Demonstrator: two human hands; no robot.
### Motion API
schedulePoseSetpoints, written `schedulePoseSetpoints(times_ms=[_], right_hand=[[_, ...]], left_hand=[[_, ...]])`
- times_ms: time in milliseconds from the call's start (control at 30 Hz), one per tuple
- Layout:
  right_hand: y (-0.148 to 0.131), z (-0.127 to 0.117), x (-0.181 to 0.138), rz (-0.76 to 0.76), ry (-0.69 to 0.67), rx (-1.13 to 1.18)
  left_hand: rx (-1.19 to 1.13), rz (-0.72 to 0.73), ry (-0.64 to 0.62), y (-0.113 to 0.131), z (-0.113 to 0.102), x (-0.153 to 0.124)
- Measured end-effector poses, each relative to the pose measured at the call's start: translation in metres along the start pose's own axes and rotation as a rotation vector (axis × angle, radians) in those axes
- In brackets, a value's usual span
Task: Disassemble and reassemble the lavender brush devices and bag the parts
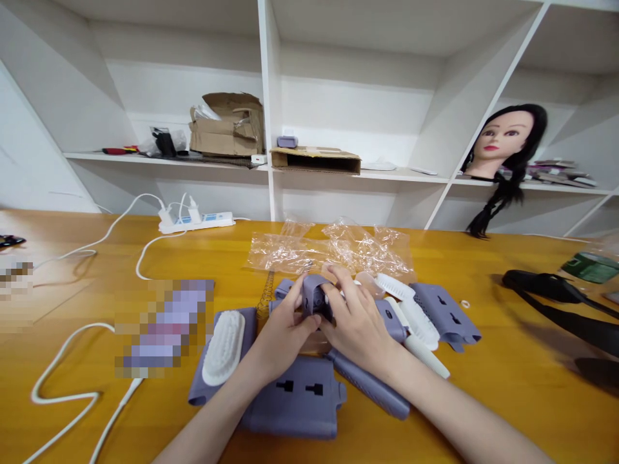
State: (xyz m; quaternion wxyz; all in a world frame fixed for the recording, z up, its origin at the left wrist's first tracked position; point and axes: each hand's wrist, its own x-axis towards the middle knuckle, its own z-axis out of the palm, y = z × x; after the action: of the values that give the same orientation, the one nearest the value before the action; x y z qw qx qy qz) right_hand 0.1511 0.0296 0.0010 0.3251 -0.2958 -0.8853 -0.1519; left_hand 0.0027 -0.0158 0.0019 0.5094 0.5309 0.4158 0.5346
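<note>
My left hand (283, 328) and my right hand (355, 319) meet over the middle of the wooden table (483, 386), both closed on one small purple rubber piece (314, 296) held between them. Around the hands lie more purple rubber sheets: a large one with two slots (300, 396) in front, another (445, 312) to the right. A white brush insert (223, 347) rests on a purple sheet at the left. Two more white brush pieces (418, 322) lie just right of my right hand.
Crumpled clear plastic bags (338, 251) lie behind the hands. A white power strip (196, 221) and its cables (62, 386) run along the left. Black straps (556, 296) lie at the right. A mannequin head (505, 145) and cardboard boxes (227, 125) sit on the white shelves.
</note>
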Motion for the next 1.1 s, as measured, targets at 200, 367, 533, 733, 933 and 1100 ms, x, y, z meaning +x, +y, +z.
schedulePoseSetpoints(times_ms=[200,367,533,733,933,1100], right_hand=[[0.001,-0.012,0.009,0.14,0.165,0.32],[0.003,-0.015,0.017,0.51,-0.08,0.749],[0.001,-0.013,0.016,0.588,-0.056,0.844],[-0.001,-0.018,0.019,0.689,-0.113,1.114],[0.001,-0.016,0.02,0.884,-0.174,1.453],[0.005,-0.016,0.02,0.893,-0.168,1.432]], left_hand=[[0.0,0.035,0.099,0.0,-0.007,0.001],[-0.055,0.062,0.048,0.004,-0.001,-0.004],[-0.084,0.062,0.063,0.003,0.006,-0.005],[0.096,0.175,0.118,-0.013,0.004,-0.004],[0.318,0.235,0.178,-0.024,0.001,-0.006],[0.2,0.198,0.102,-0.016,0.002,-0.007]])
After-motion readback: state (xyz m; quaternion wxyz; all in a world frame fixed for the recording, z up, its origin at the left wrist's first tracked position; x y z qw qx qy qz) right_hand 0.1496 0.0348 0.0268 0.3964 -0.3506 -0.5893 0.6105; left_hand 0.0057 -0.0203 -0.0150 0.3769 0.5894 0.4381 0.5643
